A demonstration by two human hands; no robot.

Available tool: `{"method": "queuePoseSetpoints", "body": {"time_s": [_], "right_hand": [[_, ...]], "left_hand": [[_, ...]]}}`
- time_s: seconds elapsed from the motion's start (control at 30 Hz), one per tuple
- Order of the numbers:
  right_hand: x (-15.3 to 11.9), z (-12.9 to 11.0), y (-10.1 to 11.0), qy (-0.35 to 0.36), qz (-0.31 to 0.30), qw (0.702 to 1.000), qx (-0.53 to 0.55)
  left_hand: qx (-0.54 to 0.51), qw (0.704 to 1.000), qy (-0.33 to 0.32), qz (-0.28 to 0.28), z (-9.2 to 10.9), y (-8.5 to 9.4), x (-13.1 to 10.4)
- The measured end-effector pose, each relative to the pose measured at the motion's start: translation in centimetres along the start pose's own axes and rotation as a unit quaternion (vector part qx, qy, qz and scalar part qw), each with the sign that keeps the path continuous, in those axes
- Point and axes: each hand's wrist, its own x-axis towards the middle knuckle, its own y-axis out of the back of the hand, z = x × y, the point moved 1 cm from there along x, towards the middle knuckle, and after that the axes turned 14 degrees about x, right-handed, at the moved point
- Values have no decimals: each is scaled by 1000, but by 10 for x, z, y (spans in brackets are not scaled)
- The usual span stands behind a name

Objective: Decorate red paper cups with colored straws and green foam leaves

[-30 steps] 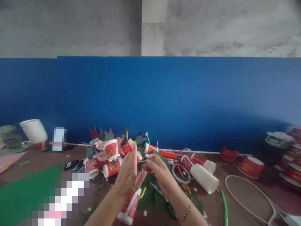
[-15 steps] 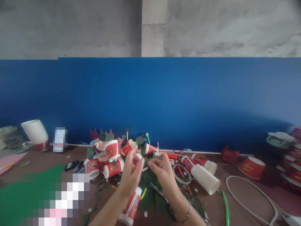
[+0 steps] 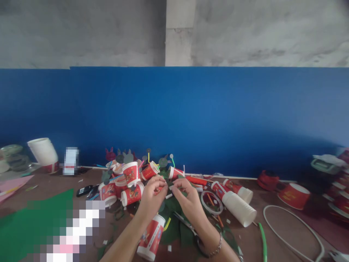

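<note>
Dark, papery and small, a piece (image 3: pixel 169 184) is sitting between the fingertips, where the left hand (image 3: pixel 152 194) and the right hand (image 3: pixel 188 196) are meeting. Both hands are closing in fingertip pinches, probably because something so slight is calling for fine control; a pale bit is showing by the right fingertips, though the blur is hiding which fingers are gripping what. Taking that meeting point as the centre, a printed cup (image 3: pixel 151 238) is resting at seven o'clock, near the left forearm and likely within easy reach, with a yellow straw (image 3: pixel 167 224) showing beside it. Scissors (image 3: pixel 187 222) are lying at five o'clock, their handles partly disappearing under the right wrist, so they are probably waiting close by for cutting. Dark green sheets (image 3: pixel 172 222) are spreading at six o'clock beneath the tools. Red cups (image 3: pixel 131 174) are crowding together around ten o'clock, seemingly pushed back to be leaving working room on the brown counter (image 3: pixel 122 251), while a nested stack of white cups (image 3: pixel 240 209) is lying on its side at four o'clock, perhaps keeping the cups together.
</note>
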Motion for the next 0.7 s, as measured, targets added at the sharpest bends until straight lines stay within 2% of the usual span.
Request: {"method": "queuePoseSetpoints", "body": {"time_s": [0.23,0.5,0.7], "right_hand": [[1,7,-1,1,15,1000,-24],[1,5,0,26,28,998,-46],[0,3,-1,12,25,999,-32]], "left_hand": [[-2,1000,-1,6,3,0,-1],[1,1000,-16,13,5,0,-3],[23,999,-27,14,5,0,-3]]}}
